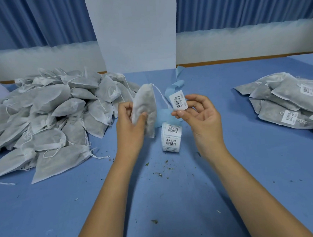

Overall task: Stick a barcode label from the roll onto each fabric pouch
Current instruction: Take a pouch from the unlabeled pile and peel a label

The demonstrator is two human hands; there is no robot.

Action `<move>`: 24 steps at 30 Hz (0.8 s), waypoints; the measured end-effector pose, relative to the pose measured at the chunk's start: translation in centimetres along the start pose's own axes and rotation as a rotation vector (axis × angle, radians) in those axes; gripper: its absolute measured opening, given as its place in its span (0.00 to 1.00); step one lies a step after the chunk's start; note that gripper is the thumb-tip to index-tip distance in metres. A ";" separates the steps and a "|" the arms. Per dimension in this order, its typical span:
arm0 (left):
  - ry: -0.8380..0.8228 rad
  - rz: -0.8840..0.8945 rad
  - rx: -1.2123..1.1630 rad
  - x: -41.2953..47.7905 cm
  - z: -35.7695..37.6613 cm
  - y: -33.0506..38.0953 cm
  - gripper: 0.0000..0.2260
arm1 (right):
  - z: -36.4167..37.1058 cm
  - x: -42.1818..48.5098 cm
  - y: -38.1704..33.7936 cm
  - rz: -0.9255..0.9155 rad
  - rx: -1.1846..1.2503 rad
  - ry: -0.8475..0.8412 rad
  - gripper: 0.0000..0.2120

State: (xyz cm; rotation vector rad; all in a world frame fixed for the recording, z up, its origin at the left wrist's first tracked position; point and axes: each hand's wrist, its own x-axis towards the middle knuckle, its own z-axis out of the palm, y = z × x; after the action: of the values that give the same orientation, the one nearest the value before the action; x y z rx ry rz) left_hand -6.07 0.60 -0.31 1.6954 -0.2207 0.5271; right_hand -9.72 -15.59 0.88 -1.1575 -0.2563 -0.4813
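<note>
Holding a pouch [145, 110] upright above the table [193, 198] — left hand [129, 123] grips it, thumb across the front, its drawstring trailing right. Right hand [200, 113] pinches one peeled label [178, 100] between thumb and fingertips, just beside the pouch, not touching. Roll [171, 138] lies on the table between the hands, blue backing [174, 87] curling behind. Unlabelled pile [47, 114] far left; labelled pouches [286, 101] far right.

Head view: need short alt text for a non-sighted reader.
The left hand holds a fabric pouch upright while the right hand pinches a peeled barcode label beside it, over a blue table. The label roll sits beneath them; unlabelled pouches are heaped left, labelled pouches stacked right.
</note>
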 end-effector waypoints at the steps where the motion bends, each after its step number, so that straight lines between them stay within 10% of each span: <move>1: 0.008 -0.015 -0.021 -0.1 0.3 0.0 0.10 | 0.3 -0.2 0.1 0.006 -0.019 -0.037 0.16; 14: 0.003 0.039 -0.252 -0.2 -0.2 0.8 0.18 | 0.8 -1.0 0.3 0.099 -0.083 -0.358 0.14; 24: -0.196 0.075 -0.281 -0.6 -0.3 1.4 0.15 | 0.4 -0.2 0.8 -0.056 -0.111 -0.070 0.33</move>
State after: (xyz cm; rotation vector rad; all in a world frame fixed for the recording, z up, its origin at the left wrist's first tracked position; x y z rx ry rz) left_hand -7.32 0.54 0.67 1.4669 -0.4794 0.3655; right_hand -9.45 -14.92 0.32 -1.2792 -0.3268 -0.5098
